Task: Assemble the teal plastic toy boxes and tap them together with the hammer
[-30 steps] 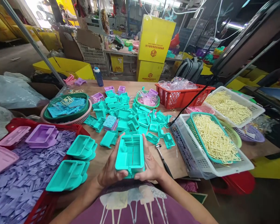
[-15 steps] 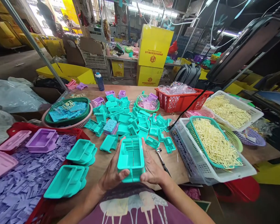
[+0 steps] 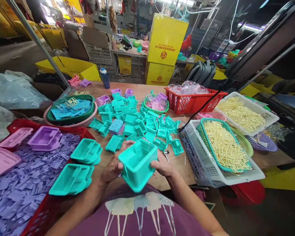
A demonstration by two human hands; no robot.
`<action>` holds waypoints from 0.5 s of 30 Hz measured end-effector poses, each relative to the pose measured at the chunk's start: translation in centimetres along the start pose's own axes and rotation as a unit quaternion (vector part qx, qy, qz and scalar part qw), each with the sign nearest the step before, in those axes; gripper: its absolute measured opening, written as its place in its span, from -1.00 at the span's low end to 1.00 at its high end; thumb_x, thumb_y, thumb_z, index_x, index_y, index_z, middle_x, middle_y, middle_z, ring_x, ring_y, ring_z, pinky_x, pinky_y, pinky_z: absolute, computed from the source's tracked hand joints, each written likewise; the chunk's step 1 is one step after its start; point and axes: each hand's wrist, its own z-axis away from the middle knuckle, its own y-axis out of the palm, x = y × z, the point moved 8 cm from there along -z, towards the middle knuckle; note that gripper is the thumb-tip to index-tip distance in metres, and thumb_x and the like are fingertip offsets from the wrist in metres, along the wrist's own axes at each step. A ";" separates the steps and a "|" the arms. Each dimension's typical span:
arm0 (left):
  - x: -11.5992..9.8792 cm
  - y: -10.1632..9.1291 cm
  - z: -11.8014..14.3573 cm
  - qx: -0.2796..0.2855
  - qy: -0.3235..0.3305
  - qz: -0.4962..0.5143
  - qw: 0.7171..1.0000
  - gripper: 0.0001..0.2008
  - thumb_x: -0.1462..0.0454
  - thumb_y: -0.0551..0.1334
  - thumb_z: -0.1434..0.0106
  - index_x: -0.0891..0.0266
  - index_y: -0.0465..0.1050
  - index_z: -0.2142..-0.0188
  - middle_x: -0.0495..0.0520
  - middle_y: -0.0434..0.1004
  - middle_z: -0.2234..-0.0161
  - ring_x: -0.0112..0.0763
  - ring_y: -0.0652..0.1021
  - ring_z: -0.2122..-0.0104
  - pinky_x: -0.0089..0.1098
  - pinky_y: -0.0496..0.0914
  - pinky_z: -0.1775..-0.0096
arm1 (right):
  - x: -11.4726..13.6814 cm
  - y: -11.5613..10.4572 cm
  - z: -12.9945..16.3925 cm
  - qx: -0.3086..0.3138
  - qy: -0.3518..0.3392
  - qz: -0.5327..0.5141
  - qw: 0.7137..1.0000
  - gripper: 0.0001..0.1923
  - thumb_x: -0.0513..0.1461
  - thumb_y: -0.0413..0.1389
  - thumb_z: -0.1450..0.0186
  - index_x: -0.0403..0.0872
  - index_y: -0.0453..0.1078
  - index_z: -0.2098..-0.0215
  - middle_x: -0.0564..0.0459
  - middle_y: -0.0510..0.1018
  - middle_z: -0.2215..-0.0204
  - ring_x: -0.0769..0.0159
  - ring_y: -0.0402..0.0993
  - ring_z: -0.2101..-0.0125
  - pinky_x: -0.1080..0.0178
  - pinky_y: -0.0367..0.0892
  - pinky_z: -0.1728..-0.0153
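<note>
Because the left forearm (image 3: 85,201) lies near the lower turquoise tray (image 3: 71,179) at the right edge of the red crate (image 3: 86,132), an outward swing of the elbow could knock that tray loose; the upper turquoise tray (image 3: 86,150) lies farther from the arm and appears less exposed. At centre, the turquoise plastic box (image 3: 137,167) is raised above the near edge of the wooden table, tilted, with one corner toward the purple shirt (image 3: 127,223). If grip is lost on the smooth walls, it could fall toward the wearer's lap. Uneven thumb pressure could also let it rotate. To the right, the small hammer (image 3: 166,153) lies just beyond the right hand (image 3: 163,164); a low, outward sweep of that hand could push it aside.

Hand condition, left to right: the left hand (image 3: 113,165) is partly spread, curved around the box's left side, with the thumb at the upper left corner and some fingers along the far side. The box sits between both palms, cavity facing up. The right hand is spread to a similar degree, its thumb pressed against the right wall; its other fingers are largely hidden behind the box, so their exact contact cannot be determined.
</note>
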 end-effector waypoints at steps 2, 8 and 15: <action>-0.2 -0.9 -0.5 -0.016 -0.043 0.040 0.998 -0.08 -0.36 0.07 -0.16 0.26 0.29 -0.25 0.35 0.46 -0.12 0.18 0.49 -0.10 0.04 0.48 -0.01 | -0.3 0.0 -0.1 -0.025 -0.004 0.070 0.997 0.17 0.21 0.30 -0.10 0.02 -0.14 -0.46 -0.16 0.28 -0.29 -0.03 0.28 -0.25 -0.05 0.23 -0.25; -1.6 -0.8 0.4 -0.100 -0.031 -0.163 0.981 0.06 -0.23 0.37 -0.01 0.24 0.05 -0.33 0.39 0.27 -0.24 0.14 0.40 -0.20 -0.01 0.42 -0.11 | -0.3 -0.3 -0.2 -0.063 -0.043 0.191 0.979 0.07 0.19 0.23 -0.20 0.00 -0.16 -0.45 -0.14 0.11 -0.38 0.04 0.12 -0.33 0.02 0.09 -0.33; -3.3 2.3 -0.2 -0.164 0.013 -0.258 0.952 -0.10 -0.13 0.40 -0.07 0.19 0.08 -0.24 0.32 0.40 -0.10 0.01 0.53 -0.02 -0.07 0.48 0.00 | 3.1 -3.1 -0.6 -0.239 -0.097 0.234 0.937 -0.35 0.23 -0.18 -0.39 -0.05 0.42 -0.02 -0.05 0.54 0.15 0.06 0.47 0.10 0.05 0.35 -0.01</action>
